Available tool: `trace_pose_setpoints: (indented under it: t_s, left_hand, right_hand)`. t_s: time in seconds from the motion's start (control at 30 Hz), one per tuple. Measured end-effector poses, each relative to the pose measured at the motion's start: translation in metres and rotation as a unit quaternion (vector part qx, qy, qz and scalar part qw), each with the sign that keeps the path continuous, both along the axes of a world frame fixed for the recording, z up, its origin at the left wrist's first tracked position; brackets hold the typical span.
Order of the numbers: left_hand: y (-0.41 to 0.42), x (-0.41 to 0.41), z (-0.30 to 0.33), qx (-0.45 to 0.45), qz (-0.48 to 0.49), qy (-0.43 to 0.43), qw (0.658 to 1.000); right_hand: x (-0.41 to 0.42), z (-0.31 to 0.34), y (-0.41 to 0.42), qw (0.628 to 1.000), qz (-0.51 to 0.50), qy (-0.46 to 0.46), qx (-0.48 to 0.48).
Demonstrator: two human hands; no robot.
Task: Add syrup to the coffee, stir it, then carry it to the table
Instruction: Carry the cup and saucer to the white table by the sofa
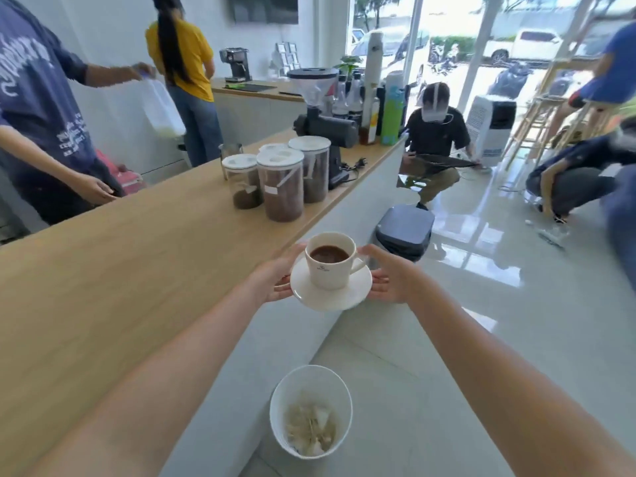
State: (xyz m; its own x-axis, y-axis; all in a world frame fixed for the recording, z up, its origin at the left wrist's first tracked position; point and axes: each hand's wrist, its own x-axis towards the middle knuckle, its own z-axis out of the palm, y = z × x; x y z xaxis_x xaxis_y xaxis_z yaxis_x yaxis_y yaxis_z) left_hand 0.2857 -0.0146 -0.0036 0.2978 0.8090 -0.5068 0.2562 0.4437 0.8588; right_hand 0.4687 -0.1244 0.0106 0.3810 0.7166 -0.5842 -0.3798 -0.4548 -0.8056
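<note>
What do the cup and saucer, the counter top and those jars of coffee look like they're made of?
Cup and saucer: probably glazed white ceramic, smooth with a soft sheen. Counter top: light wood or wood-look laminate, matt, faint grain lines. Coffee jars: clear plastic or glass, contents visible through the walls; white lids look plastic.

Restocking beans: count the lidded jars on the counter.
4, clustered beside the grinder: front jar, left jar, right jar, and one mostly hidden behind them. More may be hidden.
</note>
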Motion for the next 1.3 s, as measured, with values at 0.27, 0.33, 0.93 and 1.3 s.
trace_pose_setpoints:
  t_s: [0.27, 0.33, 0.93, 1.3]
  left_hand:
    - [-0.102, 0.149, -0.005, -0.012, -0.134, -0.017, 0.991]
    - [-0.123, 0.183, -0.009, -0.014, -0.169, -0.019, 0.985]
    - [-0.323, 0.495, -0.014, -0.032, -0.47, -0.003, 0.882]
    - [-0.453, 0.66, -0.01, -0.031, -0.611, 0.012, 0.791]
  right_hand:
    - [0.12, -0.004, -0.136, 0.991, -0.128, -0.009, -0.029]
    - [0.144, -0.005, -0.168, 0.986, -0.166, -0.002, -0.026]
    - [0.322, -0.007, -0.42, 0.873, -0.487, 0.014, -0.019]
    - [0.422, -0.009, -0.543, 0.776, -0.63, 0.03, -0.019]
